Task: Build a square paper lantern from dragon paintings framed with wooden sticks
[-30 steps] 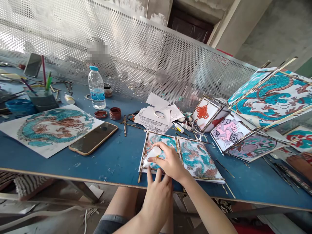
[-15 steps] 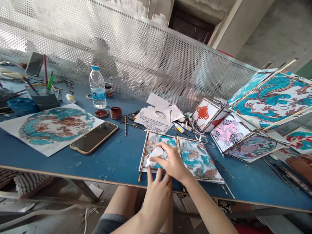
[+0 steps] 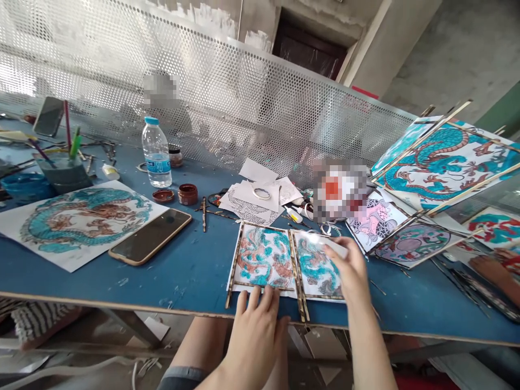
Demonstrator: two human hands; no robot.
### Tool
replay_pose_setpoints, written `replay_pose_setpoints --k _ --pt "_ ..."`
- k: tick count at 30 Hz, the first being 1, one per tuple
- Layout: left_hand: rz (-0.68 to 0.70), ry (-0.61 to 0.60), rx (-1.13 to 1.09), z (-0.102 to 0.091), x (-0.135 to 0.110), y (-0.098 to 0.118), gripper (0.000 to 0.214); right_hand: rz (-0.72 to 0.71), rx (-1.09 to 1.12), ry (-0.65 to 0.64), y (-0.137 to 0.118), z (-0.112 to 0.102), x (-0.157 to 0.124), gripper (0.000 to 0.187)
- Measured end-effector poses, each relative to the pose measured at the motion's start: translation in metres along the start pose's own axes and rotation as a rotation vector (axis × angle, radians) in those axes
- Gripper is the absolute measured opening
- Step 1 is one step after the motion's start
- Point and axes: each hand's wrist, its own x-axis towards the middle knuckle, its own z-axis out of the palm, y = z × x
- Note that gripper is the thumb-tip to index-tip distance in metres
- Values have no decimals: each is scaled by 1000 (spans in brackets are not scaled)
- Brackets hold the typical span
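Two small dragon paintings in thin stick frames lie side by side near the table's front edge, a left panel [image 3: 262,257] and a right panel [image 3: 314,265]. My left hand [image 3: 255,319] lies flat with its fingers spread, the tips on the bottom edge of the left panel. Over the right panel, my right hand [image 3: 351,271] is closed on a small white glue bottle [image 3: 335,247], which looks blurred.
On the blue table [image 3: 195,271] are a phone [image 3: 150,235], a water bottle [image 3: 156,153], a large dragon painting [image 3: 81,216], paint jars [image 3: 187,193] and loose papers [image 3: 260,192]. Painted lantern frames [image 3: 442,162] crowd the right. Another person's hand [image 3: 493,271] rests at far right.
My right hand has carried the glue bottle from the left panel's lower left corner across to the right panel. My left hand has spread flat on the left panel's bottom edge.
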Motion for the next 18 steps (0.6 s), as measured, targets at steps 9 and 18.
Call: replay_pose_setpoints --k 9,18 --pt "-65 -53 -293 -27 28 -27 20 13 -243 536 68 -151 15 47" --pt "-251 93 -143 -44 62 -92 31 -23 -531 278 112 -170 67 57"
